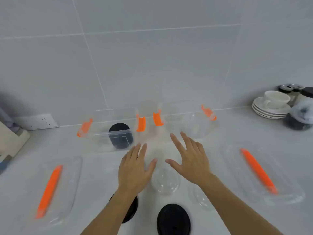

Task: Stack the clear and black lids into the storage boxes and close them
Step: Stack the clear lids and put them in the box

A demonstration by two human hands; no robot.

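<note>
— Where are the hands?
— Both hover over the bench (220, 133), palms down; the left hand (135, 168) and right hand (191, 160) each have a spread, empty grip.
— And the lids?
— One black lid (120, 135) stands inside the left storage box (105, 131); a clear lid (166, 181) lies between the wrists; another black lid (173, 221) lies nearer; the right storage box (184, 122) looks empty.

The light is bright, even and soft, with almost no shadows. The whole picture is a little blurred, and straight lines bend near the edges.
</note>
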